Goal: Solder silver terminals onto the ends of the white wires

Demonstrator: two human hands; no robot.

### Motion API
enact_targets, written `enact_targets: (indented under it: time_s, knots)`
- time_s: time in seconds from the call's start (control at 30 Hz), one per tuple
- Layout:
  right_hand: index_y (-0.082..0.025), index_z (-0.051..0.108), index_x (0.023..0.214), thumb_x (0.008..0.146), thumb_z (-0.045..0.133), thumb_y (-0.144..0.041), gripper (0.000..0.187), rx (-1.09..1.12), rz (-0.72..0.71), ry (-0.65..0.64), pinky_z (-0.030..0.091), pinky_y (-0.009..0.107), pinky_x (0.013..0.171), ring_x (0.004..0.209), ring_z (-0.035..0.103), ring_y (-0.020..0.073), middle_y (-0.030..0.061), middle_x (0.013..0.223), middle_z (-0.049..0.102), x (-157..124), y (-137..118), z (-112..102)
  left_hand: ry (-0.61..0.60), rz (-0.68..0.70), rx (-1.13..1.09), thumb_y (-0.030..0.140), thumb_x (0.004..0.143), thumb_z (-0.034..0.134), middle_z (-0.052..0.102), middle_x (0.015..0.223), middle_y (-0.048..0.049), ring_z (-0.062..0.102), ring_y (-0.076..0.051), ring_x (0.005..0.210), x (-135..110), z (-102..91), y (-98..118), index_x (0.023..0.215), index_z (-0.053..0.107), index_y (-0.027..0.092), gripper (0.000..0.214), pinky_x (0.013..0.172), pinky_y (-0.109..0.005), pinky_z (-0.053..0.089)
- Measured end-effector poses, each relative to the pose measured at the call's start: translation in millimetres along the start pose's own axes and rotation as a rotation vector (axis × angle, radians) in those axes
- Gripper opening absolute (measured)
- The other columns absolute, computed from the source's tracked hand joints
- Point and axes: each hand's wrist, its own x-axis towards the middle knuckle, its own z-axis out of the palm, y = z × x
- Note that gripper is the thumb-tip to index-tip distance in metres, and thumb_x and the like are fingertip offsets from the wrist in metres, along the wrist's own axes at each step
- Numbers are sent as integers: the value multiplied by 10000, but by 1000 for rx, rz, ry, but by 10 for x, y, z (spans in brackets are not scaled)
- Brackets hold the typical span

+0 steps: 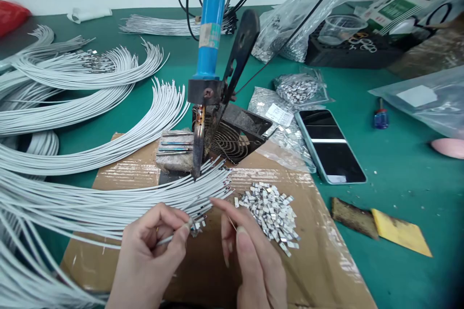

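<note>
My left hand point(154, 246) is closed, its thumb and forefinger pinching a white wire point(165, 240) near the end. Just past those fingertips lie a few small metal tabs point(198, 225); whether one is joined to the held wire, I cannot tell. My right hand point(250, 251) has its forefinger stretched out, while a thin wire-like strand point(232, 223) shows between thumb and fingers. Above both hands, a blue-handled soldering iron point(212, 19) is clamped with its tip downward. Beneath the tip runs a bundle of white wires point(145, 198). Right of my right hand is a pile of metal tabs point(271, 212).
Cardboard point(308, 260) covers the green table point(409, 188) under my hands. Behind the iron sit a block with metal rods point(176, 147) and a black fan point(239, 137). More wire bundles point(90, 111) fill the left. A phone point(331, 147) and a yellow sponge piece point(401, 232) lie right.
</note>
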Motion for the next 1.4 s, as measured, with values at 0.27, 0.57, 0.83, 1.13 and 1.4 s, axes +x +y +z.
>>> enact_targets:
  time_s: [0.27, 0.57, 0.83, 1.13, 1.4]
  knots:
    - [-237, 461, 816, 1079, 416, -291, 272, -216, -45, 34, 360, 282, 641, 666, 463, 147, -31, 758, 487, 79, -89, -57, 37, 73, -8, 145, 626, 817, 716, 752, -7, 606, -93, 612, 123, 72, 9, 590, 673, 183, 154, 532, -127, 445]
    - [-226, 589, 749, 966, 627, -183, 225, -51, -119, -1, 518, 272, 902, 1085, 704, 204, 56, 1123, 726, 238, -72, -26, -31, 123, 2, 133, 624, 828, 745, 728, -12, 673, -91, 600, 239, 51, 118, 578, 696, 170, 144, 568, -110, 512]
    - [-221, 565, 722, 924, 629, -195, 213, -12, -24, 24, 591, 239, 828, 1060, 764, 211, 78, 1107, 792, 252, -125, 50, -41, 163, 37, 157, 686, 796, 752, 766, -10, 699, -110, 671, 308, 91, 136, 619, 689, 178, 128, 613, -128, 528]
    - [-231, 572, 728, 935, 629, -231, 215, 14, 36, 26, 578, 266, 894, 1054, 763, 205, 61, 1115, 794, 347, -183, 80, -44, 160, 9, 183, 684, 804, 766, 766, -19, 697, -127, 700, 390, 123, 195, 614, 672, 180, 149, 640, -154, 533]
    - [-222, 639, 747, 907, 691, -185, 172, -92, -92, 147, 540, 238, 712, 785, 702, 179, 37, 843, 734, 267, -127, 23, -62, 88, -16, 202, 665, 810, 749, 764, -18, 638, -119, 665, 413, 109, 142, 620, 661, 180, 158, 608, -169, 487]
